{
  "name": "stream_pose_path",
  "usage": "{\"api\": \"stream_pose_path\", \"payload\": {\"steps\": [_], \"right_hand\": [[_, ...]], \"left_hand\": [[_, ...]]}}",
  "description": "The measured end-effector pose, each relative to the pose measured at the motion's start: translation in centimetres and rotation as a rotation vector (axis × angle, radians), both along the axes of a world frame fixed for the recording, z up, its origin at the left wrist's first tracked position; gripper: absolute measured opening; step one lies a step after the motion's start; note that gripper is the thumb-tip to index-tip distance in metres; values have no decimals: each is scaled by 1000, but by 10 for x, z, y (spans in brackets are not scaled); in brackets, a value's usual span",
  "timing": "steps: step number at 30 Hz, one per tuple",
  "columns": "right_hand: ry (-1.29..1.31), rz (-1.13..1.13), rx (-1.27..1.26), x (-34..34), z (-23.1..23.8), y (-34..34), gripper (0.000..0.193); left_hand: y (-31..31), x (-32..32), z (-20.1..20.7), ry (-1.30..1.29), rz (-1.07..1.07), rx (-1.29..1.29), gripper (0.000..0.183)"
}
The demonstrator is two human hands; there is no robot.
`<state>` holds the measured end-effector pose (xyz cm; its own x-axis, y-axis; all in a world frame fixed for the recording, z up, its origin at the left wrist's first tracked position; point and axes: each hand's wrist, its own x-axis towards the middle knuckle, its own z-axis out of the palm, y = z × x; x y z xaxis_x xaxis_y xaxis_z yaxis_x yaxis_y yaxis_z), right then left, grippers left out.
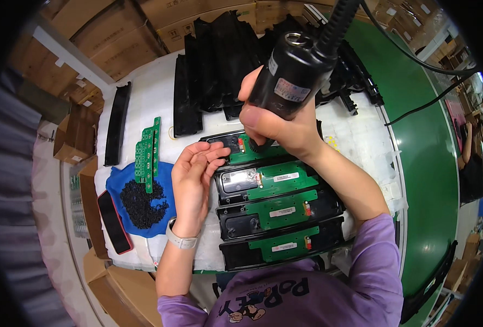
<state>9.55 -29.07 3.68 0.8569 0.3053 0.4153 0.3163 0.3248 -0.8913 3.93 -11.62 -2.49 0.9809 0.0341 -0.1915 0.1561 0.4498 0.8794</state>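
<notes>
My right hand (290,128) is wrapped round a black electric screwdriver (288,76), held upright over the farthest of several black plastic panels. Its lower end meets the green circuit board (239,158) in that panel; the tip is hidden by the hand and the tool. At the panel's left end is my left hand (192,171), its fingers curled in close to the thumb; whatever they may hold is too small to make out. Nearer to me, three more black panels lie in a row, each with a green circuit board (285,211) in it.
Left of my left hand, a blue cloth (167,173) bears a heap of small black screws (140,208). Loose green boards (148,147) overlap its far edge. A red-edged phone (114,220) lies beside it. Black plastic parts (219,60) are piled behind; cables hang at the right.
</notes>
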Motion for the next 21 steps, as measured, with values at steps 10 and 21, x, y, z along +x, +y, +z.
{"api": "stream_pose_path", "payload": {"steps": [10,21], "right_hand": [[-265,-64,-78,-1,-14,19,26],[-137,10,-1,-6,4,10,20]], "left_hand": [[6,-2,-2,13,-89,-18,20],[4,-6,-5,103,-266,-344,9]]}}
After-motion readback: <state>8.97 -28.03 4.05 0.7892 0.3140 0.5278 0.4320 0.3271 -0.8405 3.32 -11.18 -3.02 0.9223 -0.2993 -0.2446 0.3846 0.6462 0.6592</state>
